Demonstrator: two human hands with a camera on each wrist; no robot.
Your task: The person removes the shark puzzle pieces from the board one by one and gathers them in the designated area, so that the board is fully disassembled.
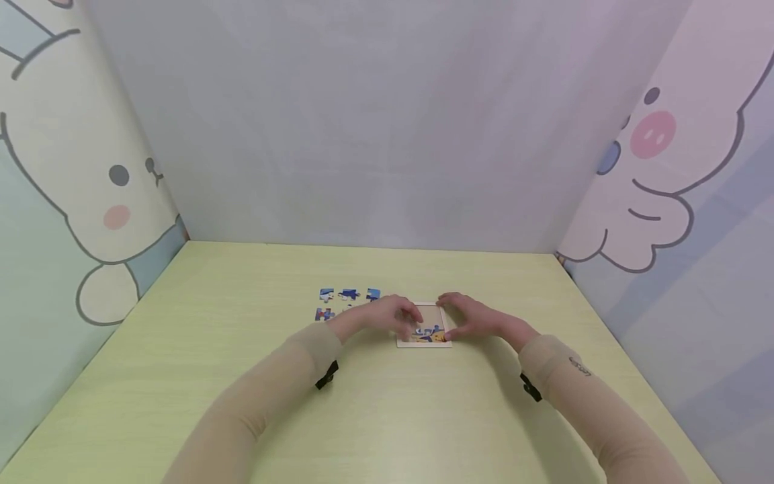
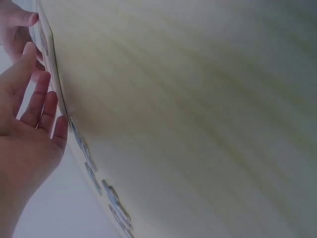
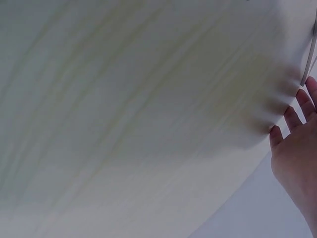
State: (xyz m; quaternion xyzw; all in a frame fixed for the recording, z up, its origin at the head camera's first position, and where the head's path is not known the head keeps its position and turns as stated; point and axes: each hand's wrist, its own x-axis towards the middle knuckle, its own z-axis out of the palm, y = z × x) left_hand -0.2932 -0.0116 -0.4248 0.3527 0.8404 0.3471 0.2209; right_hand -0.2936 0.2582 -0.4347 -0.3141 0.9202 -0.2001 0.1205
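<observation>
A small jigsaw tray with a pale frame (image 1: 414,345) lies flat on the table. Several joined pieces (image 1: 432,334) with blue and yellow print fill its near part; bare backing shows beyond them. Over the tray's left side hovers my left hand (image 1: 390,313), fingers loosely bent. The left wrist view shows nothing between the fingers of that left hand (image 2: 32,131). My right hand (image 1: 478,318) spans the tray's right edge, its thumb at the near corner and fingers at the far one. In the right wrist view, the right hand's fingertips (image 3: 290,115) rest beside the frame (image 3: 309,57).
Left of the tray lie several loose blue jigsaw pieces (image 1: 349,294), some partly hidden behind the left hand. They appear edge-on as thin pieces (image 2: 114,194) in the left wrist view. The yellow-green table (image 1: 242,282) meets a plain curtain (image 1: 363,134) at the back and printed side panels.
</observation>
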